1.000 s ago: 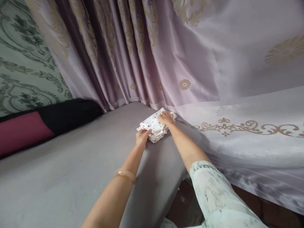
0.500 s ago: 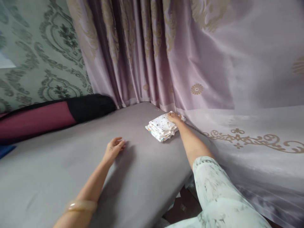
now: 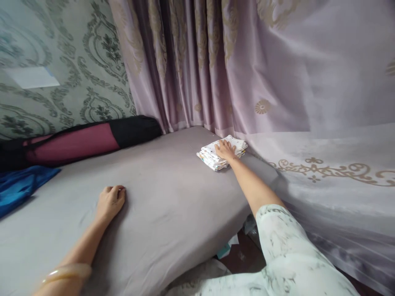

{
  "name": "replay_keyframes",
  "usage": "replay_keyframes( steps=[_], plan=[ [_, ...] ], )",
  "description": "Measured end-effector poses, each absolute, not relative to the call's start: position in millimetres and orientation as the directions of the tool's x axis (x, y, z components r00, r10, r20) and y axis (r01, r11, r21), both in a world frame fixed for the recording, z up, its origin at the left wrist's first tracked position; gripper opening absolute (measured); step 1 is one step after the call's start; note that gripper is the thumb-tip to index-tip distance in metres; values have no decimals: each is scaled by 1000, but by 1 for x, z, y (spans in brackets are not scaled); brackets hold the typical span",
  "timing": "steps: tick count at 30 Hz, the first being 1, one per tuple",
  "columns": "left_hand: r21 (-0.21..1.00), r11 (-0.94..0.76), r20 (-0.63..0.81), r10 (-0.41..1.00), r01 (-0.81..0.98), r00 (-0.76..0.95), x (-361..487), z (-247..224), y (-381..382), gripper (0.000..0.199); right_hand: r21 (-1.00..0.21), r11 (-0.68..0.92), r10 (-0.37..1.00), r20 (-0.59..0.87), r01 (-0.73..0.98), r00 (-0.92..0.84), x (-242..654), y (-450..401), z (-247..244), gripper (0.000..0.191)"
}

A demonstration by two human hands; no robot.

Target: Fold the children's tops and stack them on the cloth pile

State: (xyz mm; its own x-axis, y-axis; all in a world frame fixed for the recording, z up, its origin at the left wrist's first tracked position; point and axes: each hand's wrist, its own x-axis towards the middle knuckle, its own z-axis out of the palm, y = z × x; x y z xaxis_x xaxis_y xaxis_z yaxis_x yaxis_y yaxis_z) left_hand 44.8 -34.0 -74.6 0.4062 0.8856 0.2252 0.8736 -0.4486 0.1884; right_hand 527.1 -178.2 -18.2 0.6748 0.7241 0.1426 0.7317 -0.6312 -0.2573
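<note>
A stack of folded white cloths with small printed spots lies on the grey bed sheet, close to the curtain. My right hand presses on top of it, fingers spread and flat, not wrapped round the cloth. Well to the left, my left hand rests on the sheet with its fingers curled in and nothing visible in them. A pale bangle circles my left wrist area.
A long maroon and black bag lies along the patterned wall. Blue cloth sits at the left edge. Purple curtains hang behind and to the right of the bed. Below its near edge, some papers show on the dark floor.
My left hand has moved left and come down onto the sheet. My right hand has shifted from the stack's far edge to its top, fingers now spread. The view has turned left.
</note>
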Motion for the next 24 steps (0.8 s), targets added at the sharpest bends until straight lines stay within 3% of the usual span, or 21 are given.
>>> replay_keyframes(
  steps=[5,12,20,24],
  plan=[
    [34,-463,243,863,886,442,51,-75,-47,44,-283,-626,727,128,727,675,515,-176,-5,57],
    [25,-446,254,868,895,426,49,-79,-47,43,-121,-436,870,195,892,452,461,-173,-23,53],
    [-36,-459,238,859,888,454,49,-78,-47,46,-52,-483,862,150,874,485,454,-173,-21,47],
    [-61,-457,235,857,887,458,49,-78,-48,45,-63,-464,854,230,883,466,425,-168,-15,50]
  ],
)
